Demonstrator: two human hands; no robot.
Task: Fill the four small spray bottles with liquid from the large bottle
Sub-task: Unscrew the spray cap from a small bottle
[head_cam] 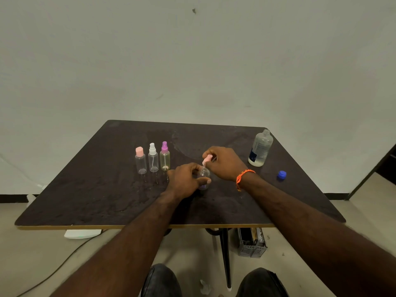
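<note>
A small clear spray bottle (203,175) stands at the middle of the dark worktop (90,196), its body clamped in the grip of the person's left hand (186,180), thumb and fingers curled round it. The right hand (225,161), an orange wristband (243,177) at its wrist, pinches the pale pink spray head (207,160) just above the bottle's neck; whether the head is going on or coming off cannot be told. The bottle looks light, thin-walled and easily tipped, so a hold low on the body seems the surest place, with the head turned by its ribbed collar. To the left, three more small spray bottles (153,160) stand capped in a row: pink, white and purple tops. Well apart on the right, the large bottle (260,150) stands open, partly full and likely heavier and slippery if wet, its blue cap (281,175) lying near it.
</note>
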